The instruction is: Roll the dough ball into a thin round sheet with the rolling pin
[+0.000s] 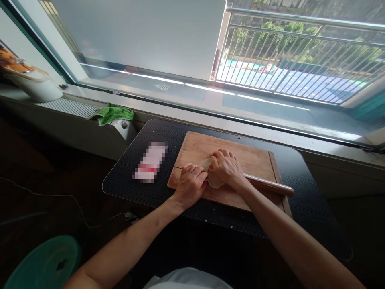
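A pale, soft piece of dough (215,183) lies on the wooden cutting board (198,142), partly covered by my hands. My left hand (191,181) is closed at the dough's left edge, fingers bent and pressed together. Over its upper right side, my right hand (226,163) curls its fingers around the dough. From beside my right wrist, a long smooth rod like a rolling pin (270,184) runs out to the right, its rounded end past the board's edge. Whether the rod continues beneath my hands is hidden.
The board rests on a black table (129,172) beside a window. A blurred-out pinkish item (150,162) lies left of the board. A green cloth (116,114) hangs on the radiator (69,107). On the floor, lower left, stands a green basin (45,261).
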A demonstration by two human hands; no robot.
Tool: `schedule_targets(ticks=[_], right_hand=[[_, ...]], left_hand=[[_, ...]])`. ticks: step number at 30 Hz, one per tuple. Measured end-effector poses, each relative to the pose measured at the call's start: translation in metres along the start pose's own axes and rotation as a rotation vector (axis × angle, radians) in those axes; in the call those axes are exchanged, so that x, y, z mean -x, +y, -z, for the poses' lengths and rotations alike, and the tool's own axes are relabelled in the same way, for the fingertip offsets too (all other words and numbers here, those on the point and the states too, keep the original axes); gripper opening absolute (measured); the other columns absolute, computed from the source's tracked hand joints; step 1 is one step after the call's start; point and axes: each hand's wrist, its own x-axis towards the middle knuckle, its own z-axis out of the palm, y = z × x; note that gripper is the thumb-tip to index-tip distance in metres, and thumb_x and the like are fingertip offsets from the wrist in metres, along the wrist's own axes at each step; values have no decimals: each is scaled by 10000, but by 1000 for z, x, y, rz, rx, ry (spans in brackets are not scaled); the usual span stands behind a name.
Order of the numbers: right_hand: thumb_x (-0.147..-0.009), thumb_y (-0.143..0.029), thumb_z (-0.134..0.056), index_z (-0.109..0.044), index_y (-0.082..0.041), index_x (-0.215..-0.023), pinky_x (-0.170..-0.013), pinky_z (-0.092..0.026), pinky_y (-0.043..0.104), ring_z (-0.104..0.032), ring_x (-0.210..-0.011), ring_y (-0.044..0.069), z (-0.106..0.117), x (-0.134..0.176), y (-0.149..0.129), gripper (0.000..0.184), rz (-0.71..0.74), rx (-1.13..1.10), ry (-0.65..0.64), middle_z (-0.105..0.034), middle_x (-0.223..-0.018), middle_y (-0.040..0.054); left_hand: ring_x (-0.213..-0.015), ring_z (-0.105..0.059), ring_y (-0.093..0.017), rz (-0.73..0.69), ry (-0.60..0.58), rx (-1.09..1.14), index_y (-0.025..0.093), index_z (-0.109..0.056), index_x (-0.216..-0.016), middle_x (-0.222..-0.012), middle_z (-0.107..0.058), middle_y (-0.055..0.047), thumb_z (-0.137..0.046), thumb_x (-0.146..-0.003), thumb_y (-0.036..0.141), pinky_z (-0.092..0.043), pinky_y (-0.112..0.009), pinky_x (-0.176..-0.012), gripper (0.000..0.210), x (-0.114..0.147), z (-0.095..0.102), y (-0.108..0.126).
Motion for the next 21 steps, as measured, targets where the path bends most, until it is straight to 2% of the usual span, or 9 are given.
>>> schedule_targets(ticks=[2, 5, 7, 9, 12, 17, 21], right_hand=[[-991, -323, -408, -680, -209, -1184, -1065, -366, 426, -500, -1260, 277, -5, -7, -1, 353, 19, -5, 41, -620, -1348, 128], [-998, -333, -375, -620, -153, -1320, -1128, -319, 465, -431, -1359, 299, -9, -18, 3, 443, -65, -8, 57, -541, -1454, 167], [-996, -334, -357, -578, -125, -1376, -1137, -319, 474, -418, -1382, 302, -12, -17, 6, 487, -98, -14, 45, -520, -1477, 179], [-993, -334, -349, -545, -123, -1416, -1147, -308, 492, -392, -1411, 304, -16, -9, 5, 512, -66, -4, 51, -520, -1489, 174], [-984, -321, -341, -510, -138, -1458, -1169, -269, 521, -347, -1450, 305, -20, 0, 4, 535, -32, 9, 89, -511, -1513, 155], [-975, -302, -322, -468, -94, -1486, -1172, -256, 553, -318, -1471, 335, -18, -7, 3, 570, -135, -64, 86, -447, -1560, 182], [-992, -312, -323, -498, -117, -1466, -1181, -249, 524, -331, -1466, 308, -19, 5, 1, 541, -17, -33, 119, -494, -1531, 166]], left_hand=[[-956, -598, -229, 7, 14, 8, 201, -672, -888, -940, -707, -39, -643, -852, 118, -421, -426, -972, 96, 1, -1, -1], [-954, -607, -228, 16, 15, 9, 205, -664, -853, -937, -705, -39, -646, -841, 120, -406, -444, -1021, 89, 2, -1, -1], [-956, -612, -228, 28, 10, 11, 208, -663, -847, -933, -704, -37, -649, -838, 123, -395, -454, -1045, 87, 2, -1, -1], [-955, -615, -227, 37, -1, 18, 209, -662, -851, -922, -703, -32, -645, -842, 122, -391, -457, -1054, 89, 2, -1, 0], [-947, -620, -223, 31, -17, 26, 208, -665, -856, -916, -707, -29, -637, -853, 123, -386, -459, -1061, 89, 2, 0, 1], [-927, -625, -219, 25, 18, 16, 201, -675, -841, -903, -714, -26, -637, -850, 118, -392, -450, -1049, 92, 2, 1, 0], [-921, -629, -216, 22, 13, 16, 198, -688, -862, -910, -718, -27, -625, -861, 128, -389, -452, -1052, 94, 2, 1, 0]])
